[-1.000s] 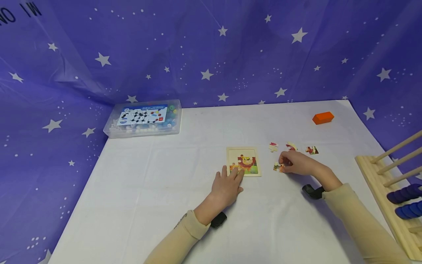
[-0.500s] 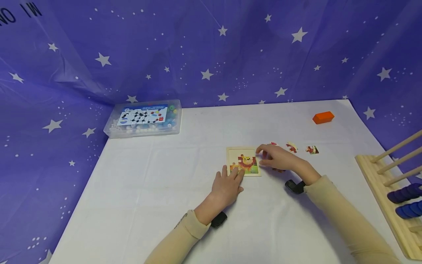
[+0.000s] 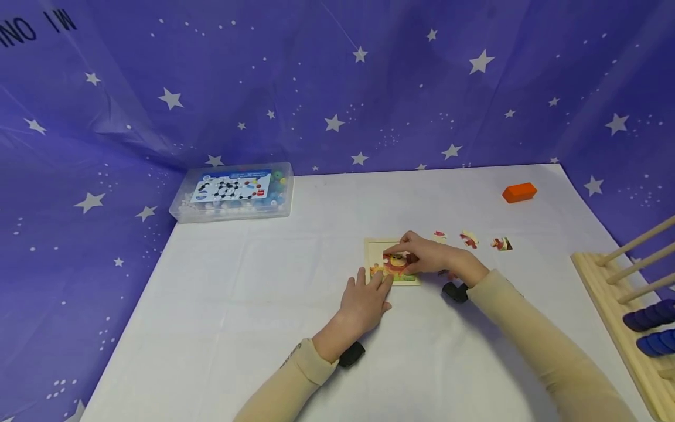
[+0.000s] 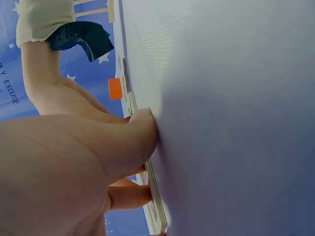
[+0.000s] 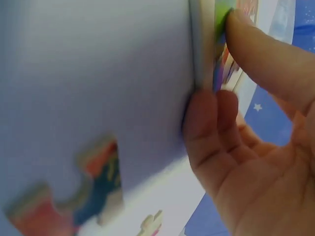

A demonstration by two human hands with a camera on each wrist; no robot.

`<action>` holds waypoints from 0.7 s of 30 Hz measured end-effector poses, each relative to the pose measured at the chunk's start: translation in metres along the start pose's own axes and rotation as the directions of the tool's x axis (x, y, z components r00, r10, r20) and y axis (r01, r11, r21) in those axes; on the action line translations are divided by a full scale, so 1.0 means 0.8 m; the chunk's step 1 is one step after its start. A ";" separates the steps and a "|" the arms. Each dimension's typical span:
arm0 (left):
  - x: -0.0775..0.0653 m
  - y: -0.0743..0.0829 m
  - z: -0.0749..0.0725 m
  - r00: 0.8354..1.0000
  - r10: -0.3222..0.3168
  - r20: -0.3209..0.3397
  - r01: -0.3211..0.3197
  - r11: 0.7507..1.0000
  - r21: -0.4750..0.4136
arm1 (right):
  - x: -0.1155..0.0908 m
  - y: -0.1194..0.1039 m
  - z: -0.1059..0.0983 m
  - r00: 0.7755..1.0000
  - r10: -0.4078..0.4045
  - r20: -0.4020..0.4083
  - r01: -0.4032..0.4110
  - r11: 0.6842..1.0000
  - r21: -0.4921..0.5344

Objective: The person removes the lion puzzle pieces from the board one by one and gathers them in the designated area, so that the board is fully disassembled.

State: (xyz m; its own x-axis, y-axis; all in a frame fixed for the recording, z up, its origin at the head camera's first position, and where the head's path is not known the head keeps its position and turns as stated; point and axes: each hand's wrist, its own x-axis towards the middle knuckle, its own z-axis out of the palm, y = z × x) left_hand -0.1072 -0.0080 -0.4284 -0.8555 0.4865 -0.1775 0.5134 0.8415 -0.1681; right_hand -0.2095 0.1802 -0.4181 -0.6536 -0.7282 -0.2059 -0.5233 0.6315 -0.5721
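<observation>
A small wooden puzzle tray [image 3: 374, 246] lies on the white table, with several joined jigsaw pieces [image 3: 396, 264] showing a cartoon lion. My left hand [image 3: 364, 302] rests flat, its straight fingertips on the tray's near edge and lower pieces. From the right, my right hand [image 3: 429, 255] spans the joined pieces, index finger at their upper side and thumb at the lower right. In the right wrist view, the thumb presses the green part while the other fingers curl beside the tray's edge. A loose piece [image 5: 106, 182] lies close by, partly hidden under my right hand in the head view.
Three more loose pieces, including one with a red pattern [image 3: 468, 239], lie right of the tray. An orange block [image 3: 519, 192] sits at the back right. A wooden bead frame [image 3: 606, 281] stands at the right edge, and a clear plastic box [image 3: 232, 190] at the back left.
My right hand has left the loose piece, still on the table, and moved left onto the joined pieces in the tray. The left hand stays in place.
</observation>
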 end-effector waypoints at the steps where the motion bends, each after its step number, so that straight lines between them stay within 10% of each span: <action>1: 0.000 0.000 0.000 1.000 0.000 0.000 0.000 1.000 0.000 | 0.001 0.002 -0.003 1.000 -0.010 0.013 0.010 1.000 0.002; 12: -0.001 0.000 0.000 1.000 0.002 -0.009 -0.002 1.000 -0.012 | 0.035 -0.008 -0.018 0.982 0.051 0.181 -0.042 0.998 -0.052; 21: 0.000 0.000 0.000 1.000 0.001 -0.010 -0.001 1.000 -0.005 | 0.033 -0.019 -0.019 0.990 0.066 0.123 -0.060 0.997 -0.058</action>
State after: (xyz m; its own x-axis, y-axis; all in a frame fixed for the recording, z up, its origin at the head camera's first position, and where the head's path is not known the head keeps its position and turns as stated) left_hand -0.1070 -0.0080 -0.4281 -0.8557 0.4895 -0.1679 0.5138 0.8423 -0.1629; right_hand -0.2270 0.1548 -0.4029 -0.6146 -0.7120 -0.3396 -0.5143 0.6882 -0.5118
